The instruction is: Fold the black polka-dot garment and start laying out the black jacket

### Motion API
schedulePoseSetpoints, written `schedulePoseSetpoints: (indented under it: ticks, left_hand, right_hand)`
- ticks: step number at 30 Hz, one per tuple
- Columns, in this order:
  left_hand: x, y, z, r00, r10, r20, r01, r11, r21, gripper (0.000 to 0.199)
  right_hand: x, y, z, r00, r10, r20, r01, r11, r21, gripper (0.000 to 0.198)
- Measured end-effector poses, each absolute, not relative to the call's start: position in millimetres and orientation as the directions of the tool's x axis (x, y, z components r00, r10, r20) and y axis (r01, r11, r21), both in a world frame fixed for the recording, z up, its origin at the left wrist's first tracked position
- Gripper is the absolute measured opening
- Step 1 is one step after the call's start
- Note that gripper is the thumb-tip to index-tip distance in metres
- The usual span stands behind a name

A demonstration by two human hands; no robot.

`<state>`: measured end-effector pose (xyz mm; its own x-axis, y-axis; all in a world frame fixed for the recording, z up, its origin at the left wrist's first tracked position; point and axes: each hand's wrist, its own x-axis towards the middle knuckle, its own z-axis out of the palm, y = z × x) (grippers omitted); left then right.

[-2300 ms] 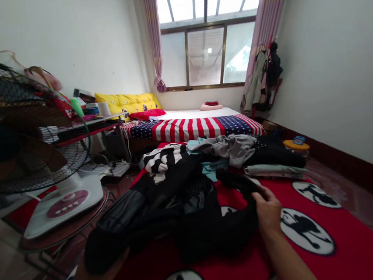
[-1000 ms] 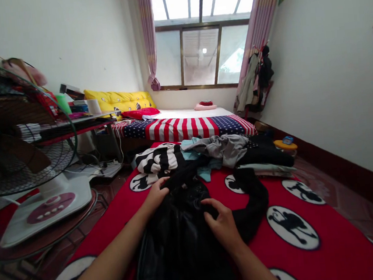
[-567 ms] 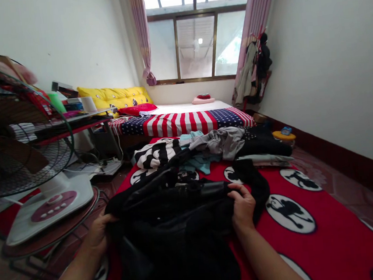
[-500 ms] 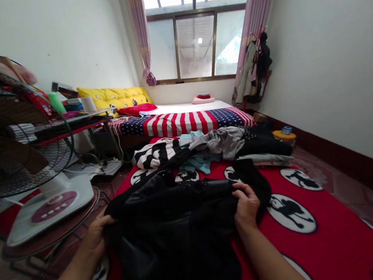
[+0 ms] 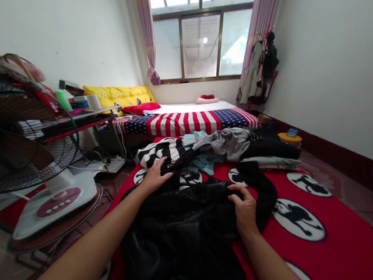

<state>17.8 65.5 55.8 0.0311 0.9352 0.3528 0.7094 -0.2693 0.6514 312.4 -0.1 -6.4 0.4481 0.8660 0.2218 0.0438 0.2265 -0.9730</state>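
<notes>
A black jacket (image 5: 170,243), partly shiny like leather, lies spread on the red blanket in front of me. My right hand (image 5: 245,207) pinches its upper edge on the right between thumb and fingers. Stretched forward over the jacket's upper left, my left hand (image 5: 155,176) has its thumb and fingers apart beside a black sleeve (image 5: 183,160); whether it touches the cloth I cannot tell. The other sleeve (image 5: 267,194) curves down past my right hand. Just beyond are a black-and-white striped garment (image 5: 166,150), a light blue garment (image 5: 202,162) and a grey garment (image 5: 232,140).
The red blanket (image 5: 342,248) has white ovals with dark figures. Folded black clothes (image 5: 269,143) lie at its far right, near a yellow-topped stool (image 5: 290,138). A fan (image 5: 63,196) stands on a round stool at left. Behind is a bed (image 5: 185,122).
My left hand has let go of the jacket's left edge and moved forward and right toward the black sleeve. My right hand keeps its hold. The view has shifted slightly left.
</notes>
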Motion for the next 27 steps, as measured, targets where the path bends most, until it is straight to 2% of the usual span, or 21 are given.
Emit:
schedulePoseSetpoints:
  ticks: [3, 7, 9, 11, 13, 16, 18, 20, 23, 27]
  left_hand:
    - [35.6, 72.2, 44.1, 0.100, 0.940, 0.325, 0.684, -0.302, 0.664, 0.078]
    - [38.4, 41.3, 40.9, 0.214, 0.931, 0.296, 0.623, -0.363, 0.693, 0.062]
    - [33.1, 14.1, 48.2, 0.218, 0.929, 0.299, 0.537, -0.370, 0.758, 0.054]
    - [23.9, -12.7, 60.9, 0.126, 0.946, 0.300, 0.378, -0.325, 0.867, 0.049]
    - [12.2, -31.4, 77.4, -0.047, 0.960, 0.275, 0.157, -0.265, 0.951, 0.054]
    - [-4.2, -34.9, 103.2, -0.306, 0.927, 0.218, -0.102, -0.259, 0.960, 0.065]
    - [-10.7, -23.0, 114.8, -0.425, 0.879, 0.215, -0.152, -0.304, 0.940, 0.065]
    - [-12.7, -7.0, 117.8, -0.476, 0.849, 0.231, -0.182, -0.352, 0.918, 0.058]
    - [-9.6, 11.1, 105.4, -0.435, 0.865, 0.249, -0.248, -0.381, 0.891, 0.051]
    - [-6.4, 14.6, 74.7, -0.354, 0.904, 0.238, -0.228, -0.330, 0.916, 0.062]
  right_hand:
    - [313.4, 0.5, -7.6, 0.431, 0.875, 0.222, 0.056, 0.219, -0.974, 0.023]
    - [312.8, 0.4, -8.4, 0.413, 0.881, 0.231, 0.070, 0.222, -0.972, 0.022]
    - [311.8, 0.1, -8.3, 0.400, 0.886, 0.233, 0.059, 0.229, -0.972, 0.022]
    - [310.2, -0.3, -7.9, 0.380, 0.896, 0.229, 0.049, 0.227, -0.973, 0.023]
    - [308.3, -0.8, -7.4, 0.361, 0.905, 0.227, 0.049, 0.225, -0.973, 0.022]
    - [307.0, -0.9, -6.9, 0.386, 0.885, 0.261, 0.065, 0.256, -0.965, 0.021]
    - [309.6, 0.6, -7.2, 0.464, 0.836, 0.292, 0.066, 0.297, -0.953, 0.019]
    - [317.3, 4.6, -7.8, 0.576, 0.766, 0.285, 0.052, 0.314, -0.948, 0.020]
    - [339.6, 15.4, -7.7, 0.757, 0.620, 0.208, -0.012, 0.331, -0.944, 0.024]
    - [376.3, 29.9, -5.8, 0.893, 0.437, 0.106, -0.092, 0.408, -0.909, 0.028]
